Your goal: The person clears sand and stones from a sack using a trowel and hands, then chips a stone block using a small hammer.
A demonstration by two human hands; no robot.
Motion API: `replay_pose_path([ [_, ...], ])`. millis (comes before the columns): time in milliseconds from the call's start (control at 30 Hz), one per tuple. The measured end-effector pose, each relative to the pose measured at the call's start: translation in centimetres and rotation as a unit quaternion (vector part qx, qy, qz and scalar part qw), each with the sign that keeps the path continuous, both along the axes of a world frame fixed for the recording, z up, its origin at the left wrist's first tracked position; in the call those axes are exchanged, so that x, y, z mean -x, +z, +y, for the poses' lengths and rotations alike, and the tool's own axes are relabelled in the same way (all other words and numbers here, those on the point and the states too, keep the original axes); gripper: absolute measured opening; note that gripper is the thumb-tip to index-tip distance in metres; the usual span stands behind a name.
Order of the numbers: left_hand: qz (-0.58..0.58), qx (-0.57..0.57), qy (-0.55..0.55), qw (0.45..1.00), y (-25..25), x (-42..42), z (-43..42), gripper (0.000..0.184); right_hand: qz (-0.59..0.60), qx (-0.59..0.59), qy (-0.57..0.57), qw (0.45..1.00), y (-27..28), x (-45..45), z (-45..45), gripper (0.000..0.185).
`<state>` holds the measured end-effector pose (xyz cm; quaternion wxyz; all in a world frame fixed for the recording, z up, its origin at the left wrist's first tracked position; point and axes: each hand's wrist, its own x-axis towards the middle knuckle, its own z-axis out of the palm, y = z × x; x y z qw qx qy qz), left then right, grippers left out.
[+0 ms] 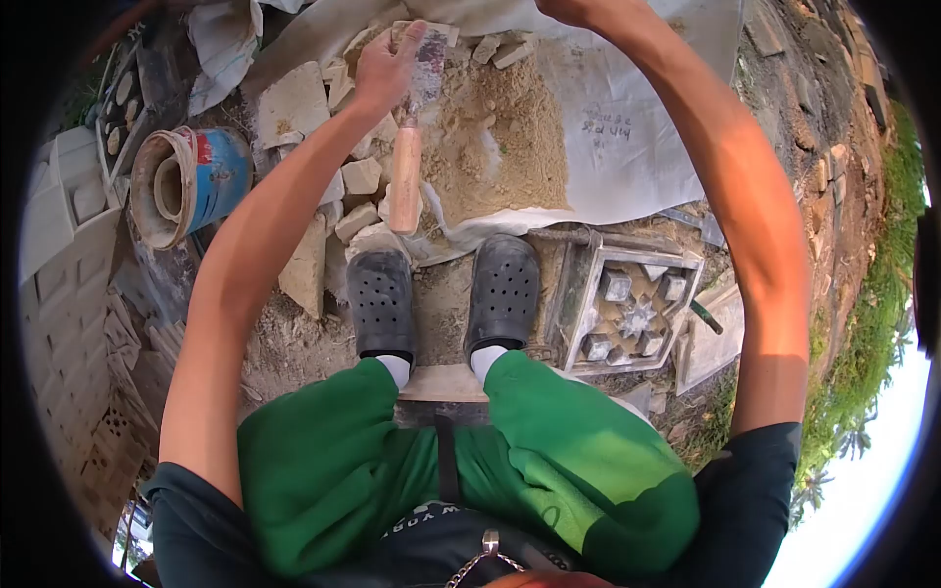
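My left hand (384,71) is at the top, closed at the far end of a trowel, with the thumb along the edge of its stained metal blade (428,73). The trowel's wooden handle (406,176) points back toward my feet, over broken pale stone pieces (361,176). Beside the blade lies a heap of tan sand (500,137) on a white sheet (627,127). Only the wrist and part of my right hand (570,8) show at the top edge; its fingers are out of frame, so what it holds is hidden.
A blue paint bucket (218,176) stands at left by the rubble. Near my right foot is a framed mould (632,309) with a star pattern. My dark clogs (382,304) rest on dirt. White patterned blocks (74,294) line the far left; grass (863,333) grows at right.
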<state>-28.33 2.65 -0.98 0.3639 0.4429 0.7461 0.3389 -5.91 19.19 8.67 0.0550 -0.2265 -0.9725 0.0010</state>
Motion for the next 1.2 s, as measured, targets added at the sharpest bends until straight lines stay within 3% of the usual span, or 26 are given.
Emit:
replay_pose_path([
  [100, -0.003, 0.001, -0.026, 1.000, -0.1, 0.8, -1.2, 0.066, 0.045, -0.014, 0.035, 0.998, 1.7, -0.5, -2.3, 0.006],
  [267, 0.070, -0.017, -0.052, 0.996, 0.1, 1.8, -2.5, 0.065, -0.033, -0.009, -0.005, 0.999, 6.3, 0.3, -5.6, 0.006],
  [367, 0.073, -0.008, -0.066, 0.995, 1.0, 1.4, -4.1, 0.067, 0.028, -0.050, -0.025, 0.998, 7.0, -0.5, -8.5, 0.008],
  [567, 0.105, -0.033, -0.080, 0.991, 2.0, 0.9, -5.0, 0.069, -0.023, -0.022, -0.060, 0.998, 10.3, -0.9, -11.8, 0.011],
  [833, 0.061, -0.047, -0.041, 0.996, 1.2, 1.0, -6.5, 0.070, 0.044, -0.010, -0.012, 0.999, 10.0, -1.0, -10.8, 0.016],
  [1100, 0.129, -0.080, -0.002, 0.988, -0.2, 2.1, -6.9, 0.074, -0.095, 0.081, -0.097, 0.987, 13.3, -0.1, -13.7, 0.017],
  [1200, 0.068, -0.062, -0.025, 0.995, 1.8, 1.6, -7.4, 0.075, -0.073, 0.064, -0.065, 0.993, 11.8, -0.6, -11.6, 0.015],
])
